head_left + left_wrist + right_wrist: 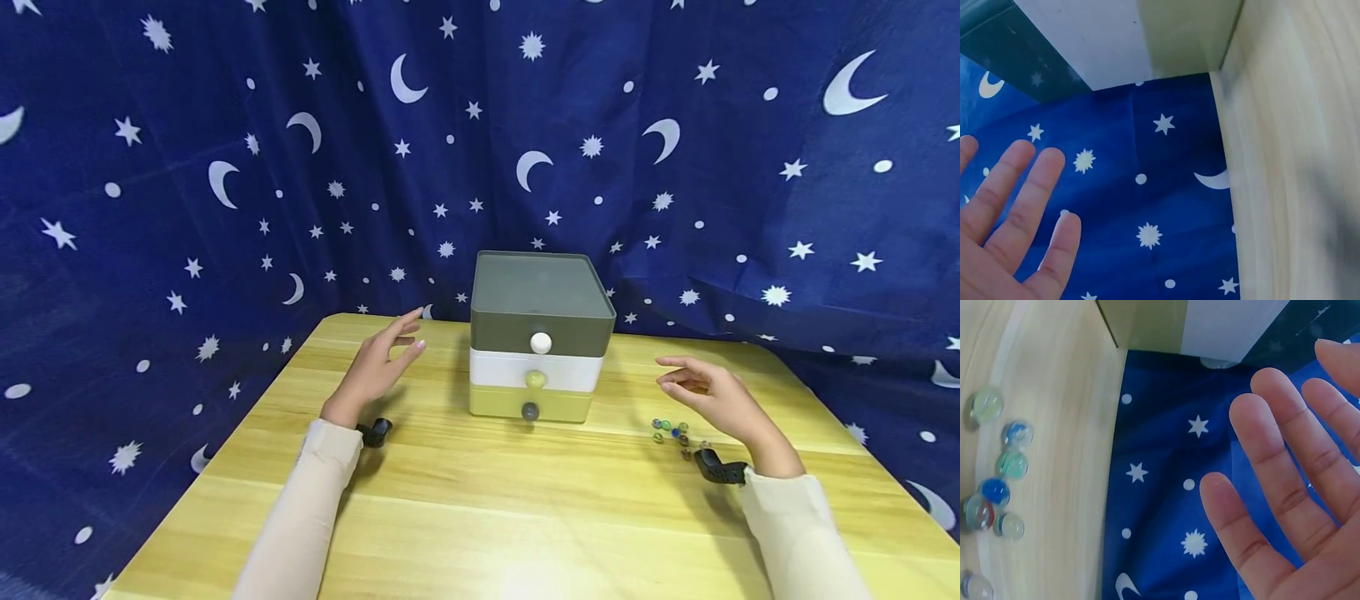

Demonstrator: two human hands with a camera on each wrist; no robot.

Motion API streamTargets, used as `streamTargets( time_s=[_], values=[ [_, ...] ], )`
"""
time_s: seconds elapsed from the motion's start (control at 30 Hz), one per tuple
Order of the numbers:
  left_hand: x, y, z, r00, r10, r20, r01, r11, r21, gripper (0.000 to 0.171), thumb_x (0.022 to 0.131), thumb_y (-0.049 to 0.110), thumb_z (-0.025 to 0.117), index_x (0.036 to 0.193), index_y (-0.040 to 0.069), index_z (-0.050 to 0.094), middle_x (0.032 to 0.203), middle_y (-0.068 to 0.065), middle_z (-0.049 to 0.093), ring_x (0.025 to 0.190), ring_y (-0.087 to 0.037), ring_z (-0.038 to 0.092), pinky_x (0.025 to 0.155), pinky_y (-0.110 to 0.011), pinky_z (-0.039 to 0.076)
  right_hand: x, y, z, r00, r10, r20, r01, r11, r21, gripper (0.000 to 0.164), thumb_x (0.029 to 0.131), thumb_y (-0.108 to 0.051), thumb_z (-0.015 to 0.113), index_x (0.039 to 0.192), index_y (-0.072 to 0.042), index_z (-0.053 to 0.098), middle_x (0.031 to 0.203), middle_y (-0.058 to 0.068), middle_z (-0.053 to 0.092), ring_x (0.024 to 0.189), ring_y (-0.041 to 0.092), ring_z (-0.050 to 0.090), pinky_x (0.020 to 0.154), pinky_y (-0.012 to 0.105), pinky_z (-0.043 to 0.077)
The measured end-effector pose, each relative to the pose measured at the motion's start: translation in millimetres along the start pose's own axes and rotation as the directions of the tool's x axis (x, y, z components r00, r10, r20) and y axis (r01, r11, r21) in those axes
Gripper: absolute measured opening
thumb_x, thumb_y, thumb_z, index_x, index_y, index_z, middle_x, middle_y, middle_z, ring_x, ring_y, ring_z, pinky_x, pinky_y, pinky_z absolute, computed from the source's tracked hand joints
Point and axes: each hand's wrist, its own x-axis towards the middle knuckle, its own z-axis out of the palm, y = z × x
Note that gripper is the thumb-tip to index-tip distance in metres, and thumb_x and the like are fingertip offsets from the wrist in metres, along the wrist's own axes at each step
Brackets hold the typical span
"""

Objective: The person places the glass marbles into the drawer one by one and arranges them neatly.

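Observation:
A small chest of three stacked drawers (543,333) stands on the table, dark grey-green over white over yellow-green, each with a round knob. To its left my left hand (378,367) hovers with fingers extended and nothing in them. On the other side my right hand (712,400) is held in the air, its fingers loosely bent and holding nothing. Several glass marbles (666,425) lie on the table just below and to the left of the right hand. In the right wrist view a blue marble (994,491) sits among clear and green ones.
The wooden table (450,492) runs back to a dark blue curtain (450,167) printed with white moons and stars. The chest has a shallow raised rim around its top (536,283). Black straps with small devices (720,468) are on both wrists.

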Motion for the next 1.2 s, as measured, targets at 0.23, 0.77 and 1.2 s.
streamTargets(
  time_s=[0.23, 0.77, 1.2],
  values=[
    [6.5, 4.6, 5.5, 0.999, 0.035, -0.033, -0.035, 0.999, -0.013, 0.056, 0.112, 0.027, 0.062, 0.165, 0.020, 0.046, 0.150, -0.016, 0.065, 0.130, -0.037, 0.067, 0.105, -0.066, 0.050, 6, -6, 4, 1.000, -0.008, 0.000, 0.008, 0.999, 0.046, 0.036, 0.101, 0.006, 0.070, 0.137, 0.010, 0.065, 0.103, 0.003, 0.080, 0.093, -0.005, 0.069, 0.080, 0.011, 0.052],
    [22.4, 14.5, 19.8, 0.996, 0.071, -0.061, -0.077, 0.993, -0.088, 0.058, 0.111, 0.023, 0.065, 0.165, 0.018, 0.046, 0.159, -0.018, 0.055, 0.127, -0.039, 0.068, 0.106, -0.063, 0.051, 14, -19, 6, 0.999, -0.032, -0.013, 0.033, 0.994, 0.106, 0.034, 0.101, 0.007, 0.069, 0.134, 0.010, 0.066, 0.106, -0.008, 0.078, 0.096, -0.006, 0.069, 0.081, 0.012, 0.052],
    [29.2, 25.8, 26.1, 0.990, 0.119, -0.070, -0.124, 0.989, -0.077, 0.056, 0.110, 0.024, 0.066, 0.164, 0.018, 0.049, 0.162, -0.014, 0.052, 0.132, -0.037, 0.065, 0.114, -0.060, 0.045, 24, -36, 16, 0.998, -0.053, -0.025, 0.056, 0.987, 0.152, 0.032, 0.100, 0.008, 0.069, 0.132, 0.009, 0.066, 0.109, 0.011, 0.080, 0.097, -0.006, 0.069, 0.084, 0.012, 0.052]
  ],
)
